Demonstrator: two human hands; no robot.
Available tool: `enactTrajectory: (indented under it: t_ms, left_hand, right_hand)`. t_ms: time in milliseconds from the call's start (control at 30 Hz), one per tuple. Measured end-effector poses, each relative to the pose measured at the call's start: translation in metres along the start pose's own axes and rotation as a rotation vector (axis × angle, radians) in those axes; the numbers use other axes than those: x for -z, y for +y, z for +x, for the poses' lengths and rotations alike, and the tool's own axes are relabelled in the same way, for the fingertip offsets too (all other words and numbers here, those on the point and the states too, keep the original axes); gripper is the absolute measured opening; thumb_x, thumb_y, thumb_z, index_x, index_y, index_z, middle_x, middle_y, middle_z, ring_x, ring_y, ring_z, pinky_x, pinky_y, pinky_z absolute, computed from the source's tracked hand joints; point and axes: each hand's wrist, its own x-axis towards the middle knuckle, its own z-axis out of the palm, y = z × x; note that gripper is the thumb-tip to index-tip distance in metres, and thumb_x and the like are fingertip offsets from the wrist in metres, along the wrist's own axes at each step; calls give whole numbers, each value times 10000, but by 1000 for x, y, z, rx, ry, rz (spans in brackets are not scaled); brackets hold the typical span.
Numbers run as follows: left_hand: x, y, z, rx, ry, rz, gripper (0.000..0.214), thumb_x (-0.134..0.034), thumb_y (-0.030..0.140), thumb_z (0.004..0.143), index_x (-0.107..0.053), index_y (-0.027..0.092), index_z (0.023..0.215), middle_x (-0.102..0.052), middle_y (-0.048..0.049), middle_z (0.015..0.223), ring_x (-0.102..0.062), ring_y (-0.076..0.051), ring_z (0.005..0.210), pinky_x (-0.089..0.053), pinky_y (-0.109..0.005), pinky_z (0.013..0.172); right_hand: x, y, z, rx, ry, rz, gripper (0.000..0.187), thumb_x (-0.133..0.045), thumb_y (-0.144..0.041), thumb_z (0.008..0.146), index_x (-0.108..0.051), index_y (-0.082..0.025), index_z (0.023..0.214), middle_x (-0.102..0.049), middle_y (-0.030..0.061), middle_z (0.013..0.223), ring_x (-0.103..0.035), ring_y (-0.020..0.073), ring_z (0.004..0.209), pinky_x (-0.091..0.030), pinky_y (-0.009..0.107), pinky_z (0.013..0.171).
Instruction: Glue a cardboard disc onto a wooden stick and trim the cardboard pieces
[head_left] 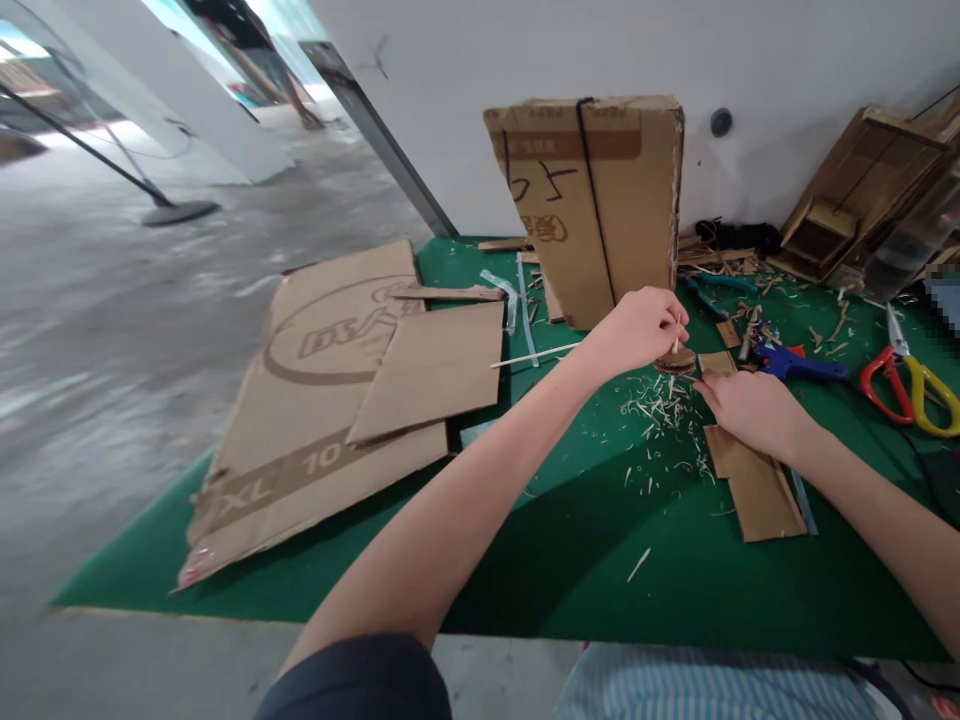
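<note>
My left hand [641,325] pinches a short thin wooden stick [677,335] that stands upright at a small round cardboard disc [675,361]. Close on the right, my right hand [754,408] is closed with its fingertips by the disc's lower edge. A thin greyish tip shows at those fingers, too small to name. Pale wood shavings [664,408] lie scattered on the green table top [570,560] below the disc. Under and beside my right hand are cut cardboard pieces [761,495]. A long thin stick [532,355] runs behind my left forearm.
A tall cardboard box [600,200] with a black cord stands against the wall. Large cardboard sheets [322,370] cover the left side. To the right lie a blue glue gun [802,364], scissors [904,375] and pliers [720,285]. A cardboard construction [862,190] leans at the back right.
</note>
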Motion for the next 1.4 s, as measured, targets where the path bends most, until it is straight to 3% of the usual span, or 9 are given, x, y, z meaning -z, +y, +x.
enactTrajectory:
  t_ms: [200, 533, 833, 1067, 1400]
  left_hand:
    - [-1, -3, 1, -26, 11, -1, 136, -481, 78, 710, -578, 144, 778, -734, -79, 805, -689, -145, 741, -463, -226, 569]
    - [0, 0, -1, -13, 16, 9, 122, -501, 85, 729, -590, 137, 794, -737, -90, 832, -691, -162, 767, -458, -238, 573]
    - [0, 1, -2, -27, 27, 25, 113, -509, 97, 729, -597, 138, 787, -740, -80, 820, -684, -160, 751, -456, -254, 591]
    - [-1, 2, -2, -19, -10, 28, 125, -505, 102, 714, -602, 143, 781, -741, -78, 812, -686, -159, 752, -457, -259, 596]
    - [1, 8, -5, -5, -13, 2, 104, -518, 112, 739, -594, 142, 802, -737, -81, 795, -695, -177, 821, -468, -254, 598]
  right_hand:
    - [2, -1, 4, -37, -33, 18, 475, -196, -384, 1004, -609, -160, 1073, -714, 135, 842, -691, 242, 752, -391, 278, 576]
    - [3, 10, 3, 148, -60, 33, 487, -221, -378, 1008, -641, -156, 902, -707, 111, 819, -670, 220, 731, -373, 286, 579]
    - [-1, 0, 2, -5, -19, -5, 479, -175, -374, 1010, -595, -149, 1054, -706, 129, 818, -689, 242, 754, -392, 285, 598]
    - [2, 10, 6, 147, -52, 81, 451, -245, -346, 1008, -627, -137, 892, -698, 117, 799, -672, 205, 717, -388, 279, 583]
    - [0, 10, 4, 173, -39, 87, 450, -242, -347, 1007, -636, -144, 925, -696, 106, 815, -647, 194, 707, -311, 276, 541]
